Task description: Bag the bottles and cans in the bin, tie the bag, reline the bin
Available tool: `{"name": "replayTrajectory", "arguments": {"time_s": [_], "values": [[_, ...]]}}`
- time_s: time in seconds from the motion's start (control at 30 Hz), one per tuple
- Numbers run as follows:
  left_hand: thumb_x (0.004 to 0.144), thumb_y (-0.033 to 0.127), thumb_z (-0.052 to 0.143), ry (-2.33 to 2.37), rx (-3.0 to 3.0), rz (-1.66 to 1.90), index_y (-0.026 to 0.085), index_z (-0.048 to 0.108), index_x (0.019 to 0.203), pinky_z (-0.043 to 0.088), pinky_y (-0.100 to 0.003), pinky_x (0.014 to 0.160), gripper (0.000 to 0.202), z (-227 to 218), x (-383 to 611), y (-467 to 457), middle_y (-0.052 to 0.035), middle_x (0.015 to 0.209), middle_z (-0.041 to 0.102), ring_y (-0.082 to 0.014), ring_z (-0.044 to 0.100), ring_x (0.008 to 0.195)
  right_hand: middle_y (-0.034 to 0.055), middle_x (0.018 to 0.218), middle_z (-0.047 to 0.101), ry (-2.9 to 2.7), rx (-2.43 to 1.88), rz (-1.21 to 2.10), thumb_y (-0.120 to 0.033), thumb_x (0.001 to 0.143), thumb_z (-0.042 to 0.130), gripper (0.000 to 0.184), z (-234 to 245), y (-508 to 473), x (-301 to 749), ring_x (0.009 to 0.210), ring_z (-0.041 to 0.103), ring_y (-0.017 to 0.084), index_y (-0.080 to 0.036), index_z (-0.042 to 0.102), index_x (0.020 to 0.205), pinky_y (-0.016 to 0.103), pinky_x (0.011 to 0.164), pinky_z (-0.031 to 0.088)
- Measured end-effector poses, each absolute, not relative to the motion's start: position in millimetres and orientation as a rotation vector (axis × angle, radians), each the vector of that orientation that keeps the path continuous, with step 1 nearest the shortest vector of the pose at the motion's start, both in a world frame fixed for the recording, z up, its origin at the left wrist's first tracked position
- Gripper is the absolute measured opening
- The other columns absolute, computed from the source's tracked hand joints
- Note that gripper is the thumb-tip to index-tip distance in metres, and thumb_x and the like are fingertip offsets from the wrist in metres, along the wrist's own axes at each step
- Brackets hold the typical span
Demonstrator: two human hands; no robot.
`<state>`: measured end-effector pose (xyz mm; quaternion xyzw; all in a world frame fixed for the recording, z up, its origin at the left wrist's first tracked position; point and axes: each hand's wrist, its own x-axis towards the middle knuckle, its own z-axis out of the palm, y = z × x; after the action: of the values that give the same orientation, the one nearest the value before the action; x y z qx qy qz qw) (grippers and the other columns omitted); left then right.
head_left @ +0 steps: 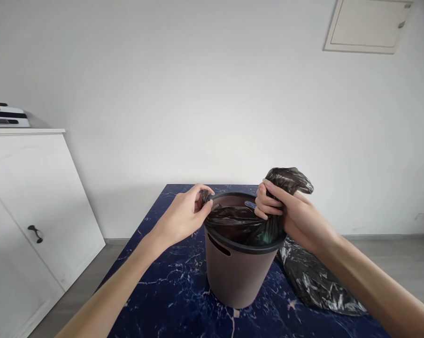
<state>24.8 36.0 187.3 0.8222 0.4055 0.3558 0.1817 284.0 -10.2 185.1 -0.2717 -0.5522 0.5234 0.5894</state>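
Observation:
A brown trash can (238, 274) with a dark rim stands upright on the table, a slot handle in its near side. Inside it sits a black garbage bag (233, 217), its upper part gathered and pulled up at both sides. My left hand (185, 211) pinches one bit of the bag at the left rim. My right hand (280, 202) is wrapped around the bunched bag over the right rim, and a tuft of plastic sticks out above the fist. What lies under the bag in the can is hidden.
Another black plastic bag (319, 277) lies flat on the blue marbled table (169, 291), right of the can and partly behind my right forearm. A white cabinet (28, 206) stands to the left, and a pale wall (197, 94) rises behind the table.

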Motion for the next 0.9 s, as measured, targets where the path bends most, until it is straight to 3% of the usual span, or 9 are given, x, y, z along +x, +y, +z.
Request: {"name": "replayTrajectory", "arguments": {"time_s": [0.13,0.33,0.43,0.5,0.6,0.73,0.8,0.9], "values": [[0.105,0.035,0.060,1.007,2.085,1.205,0.024,0.065,0.126,0.038,-0.027,0.052,0.024,188.3,38.2,38.3,0.0029,0.072,0.056,-0.0142,0.050,0.057,-0.0071,0.071,0.024,-1.345,-0.725,1.218,-0.051,0.105,0.070,0.047,190.9,-9.2,282.0,0.059,0.014,0.011,-0.022,0.050,0.075,0.026,0.049,0.019],[0.104,0.034,0.060,0.785,1.697,1.571,0.028,0.058,0.117,0.029,-0.025,0.046,0.014,201.5,56.8,38.9,0.0081,0.074,0.035,-0.0085,0.027,0.050,-0.0060,0.075,0.025,-1.236,-0.708,1.104,-0.041,0.107,0.067,0.037,204.8,-1.2,287.5,0.060,0.017,0.010,-0.020,0.055,0.078,0.028,0.050,0.015],[0.102,0.031,0.063,0.696,1.620,1.668,0.028,0.058,0.113,0.028,-0.025,0.047,0.012,210.6,64.7,37.0,0.0082,0.073,0.034,-0.0082,0.026,0.050,-0.0067,0.074,0.025,-1.221,-0.695,1.062,-0.041,0.102,0.073,0.028,213.1,1.0,289.2,0.060,0.016,0.010,-0.020,0.062,0.086,0.028,0.049,0.013],[0.102,0.031,0.065,0.650,1.633,1.670,0.028,0.061,0.112,0.028,-0.026,0.046,0.012,215.9,70.0,34.8,0.0077,0.072,0.039,-0.0082,0.028,0.050,-0.0077,0.071,0.026,-1.322,-0.754,1.019,-0.044,0.098,0.079,0.025,217.1,1.0,288.7,0.060,0.018,0.010,-0.021,0.068,0.101,0.028,0.049,0.015],[0.104,0.029,0.065,0.578,1.806,1.585,0.028,0.062,0.116,0.031,-0.027,0.049,0.013,222.7,79.6,29.5,0.0054,0.073,0.051,-0.0099,0.038,0.052,-0.0063,0.069,0.042,-1.562,-0.880,0.928,-0.045,0.088,0.089,0.044,220.7,0.7,286.0,0.061,0.036,0.012,-0.024,0.070,0.121,0.027,0.053,0.030],[0.107,0.025,0.057,0.548,2.234,1.383,0.025,0.059,0.124,0.037,-0.031,0.056,0.017,230.4,92.6,21.1,0.0013,0.077,0.063,-0.0150,0.053,0.061,0.0064,0.092,0.072,-1.779,-0.989,0.895,-0.043,0.083,0.091,0.035,222.8,1.6,283.0,0.089,0.067,0.027,-0.024,0.077,0.109,0.040,0.074,0.056],[0.108,0.022,0.054,0.581,2.413,1.361,0.024,0.058,0.127,0.036,-0.032,0.056,0.019,232.4,96.1,18.8,0.0030,0.074,0.061,-0.0149,0.050,0.058,0.0090,0.101,0.077,-1.791,-1.020,0.867,-0.044,0.086,0.088,0.028,223.0,0.9,282.4,0.098,0.070,0.031,-0.025,0.078,0.105,0.044,0.080,0.059],[0.108,0.019,0.054,0.666,2.589,1.485,0.023,0.058,0.127,0.037,-0.033,0.059,0.020,231.6,96.5,19.3,0.0061,0.071,0.054,-0.0139,0.046,0.057,0.0084,0.096,0.078,-1.772,-1.149,0.820,-0.046,0.089,0.085,0.024,223.0,-2.7,280.7,0.095,0.072,0.031,-0.025,0.078,0.096,0.044,0.076,0.059]]}}
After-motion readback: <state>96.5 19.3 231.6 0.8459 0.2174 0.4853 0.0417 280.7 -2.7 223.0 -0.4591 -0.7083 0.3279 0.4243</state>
